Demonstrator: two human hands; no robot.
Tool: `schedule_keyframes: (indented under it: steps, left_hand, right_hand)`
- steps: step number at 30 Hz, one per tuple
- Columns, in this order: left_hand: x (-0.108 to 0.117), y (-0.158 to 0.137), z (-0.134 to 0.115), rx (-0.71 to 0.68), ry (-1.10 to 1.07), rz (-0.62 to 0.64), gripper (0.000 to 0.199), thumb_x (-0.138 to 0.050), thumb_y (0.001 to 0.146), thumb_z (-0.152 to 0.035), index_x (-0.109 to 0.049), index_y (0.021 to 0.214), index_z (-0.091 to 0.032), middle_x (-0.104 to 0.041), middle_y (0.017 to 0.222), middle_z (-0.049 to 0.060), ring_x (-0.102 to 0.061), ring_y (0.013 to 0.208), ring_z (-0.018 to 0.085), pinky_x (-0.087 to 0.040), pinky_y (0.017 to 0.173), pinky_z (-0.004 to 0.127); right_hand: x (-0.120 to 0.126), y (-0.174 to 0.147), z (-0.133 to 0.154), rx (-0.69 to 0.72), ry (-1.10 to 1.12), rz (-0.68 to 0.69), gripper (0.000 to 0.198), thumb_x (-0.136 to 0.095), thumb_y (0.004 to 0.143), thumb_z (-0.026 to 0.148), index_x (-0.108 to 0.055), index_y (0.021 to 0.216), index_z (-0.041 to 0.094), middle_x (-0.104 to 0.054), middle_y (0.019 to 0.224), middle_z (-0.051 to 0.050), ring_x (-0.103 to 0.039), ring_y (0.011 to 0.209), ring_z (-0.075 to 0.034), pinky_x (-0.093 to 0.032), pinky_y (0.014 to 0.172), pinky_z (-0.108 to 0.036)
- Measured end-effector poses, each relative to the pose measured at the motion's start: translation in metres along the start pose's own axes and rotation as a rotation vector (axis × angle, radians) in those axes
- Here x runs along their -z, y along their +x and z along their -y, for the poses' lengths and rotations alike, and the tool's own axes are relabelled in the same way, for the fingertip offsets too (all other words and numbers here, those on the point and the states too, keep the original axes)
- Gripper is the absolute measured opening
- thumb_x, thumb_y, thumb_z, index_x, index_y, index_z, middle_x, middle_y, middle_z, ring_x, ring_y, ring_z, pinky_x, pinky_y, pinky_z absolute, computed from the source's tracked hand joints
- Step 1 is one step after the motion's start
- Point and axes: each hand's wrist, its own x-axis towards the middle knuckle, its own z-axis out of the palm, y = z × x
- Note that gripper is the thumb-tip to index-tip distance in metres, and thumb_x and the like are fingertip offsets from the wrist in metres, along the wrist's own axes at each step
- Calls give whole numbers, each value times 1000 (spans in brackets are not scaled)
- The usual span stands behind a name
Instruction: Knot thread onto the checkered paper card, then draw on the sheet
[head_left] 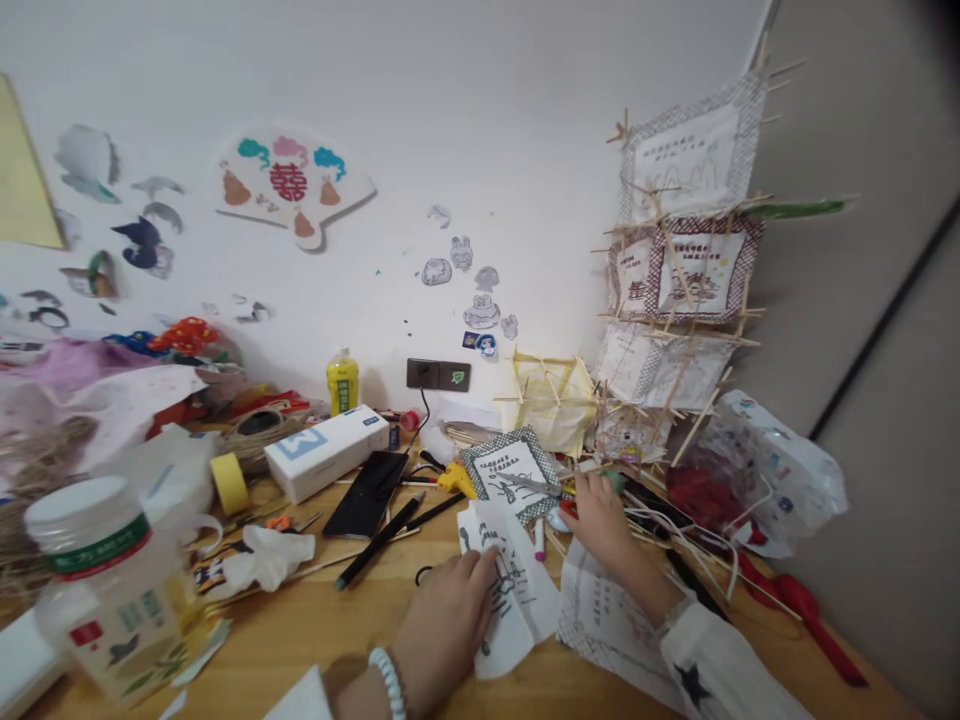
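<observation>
My left hand (454,610), a beaded bracelet at its wrist, has its fingers closed at the left edge of a white sheet of paper (517,590) with dark line drawings. My right hand (600,520) is around the red handles of a pair of scissors (536,484). The blades point left, above a square drawing with a dark patterned border (491,465). Part of the scissors' handle is hidden by my fingers. Beneath my right forearm lies another printed sheet (607,625). A marker with a magenta tip (539,540) rests between the hands.
A tall stick frame with paper panels (701,270) stands at the right, beside a yellow stick frame (551,400). A clear plastic bag (787,470) and red ribbon (810,610) lie further right. Leftward are a phone (365,495), white box (326,452), yellow tape (229,483) and plastic jar (112,590).
</observation>
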Motion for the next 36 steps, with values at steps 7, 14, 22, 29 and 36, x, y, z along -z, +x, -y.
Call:
schedule_keyframes:
  steps: [7,14,22,29,36]
  left_hand:
    - [31,2,63,311,265,-216,26,-39,79,-12,-60,93,-13,-58,95,15,-53,90,27,-40,76,38]
    - [28,2,80,441,332,-136,32,-30,80,-3,-61,83,-7,-59,84,18,-57,83,30,-41,68,39]
    - [24,9,74,453,-140,-317,17,-38,81,-10,-47,94,-9,-57,94,14,-57,86,20,-42,74,29]
    - [8,8,64,334,-361,-153,37,-61,63,-28,-44,93,-15,-58,88,7,-57,81,22,-43,68,30]
    - [1,20,78,369,-87,-199,13,-45,75,-15,-42,88,-17,-58,94,10,-58,85,20,-41,70,28]
  right_hand:
    - [47,-43,46,507,373,530,64,-60,69,30,-40,129,18,-43,132,-12,-38,120,-27,-29,98,-40]
    - [14,-64,72,635,236,485,30,-58,75,24,-59,105,20,-60,111,-8,-51,101,-22,-37,88,-35]
    - [9,-50,49,136,805,175,23,-43,84,32,-60,77,17,-65,78,-5,-58,75,-18,-45,68,-30]
    - [68,-4,2,-274,1223,-243,31,-58,70,41,-60,88,16,-66,85,-7,-60,75,-20,-47,66,-32]
    - [79,-72,34,374,675,68,20,-46,79,22,-62,91,21,-66,94,-6,-58,89,-19,-43,82,-34]
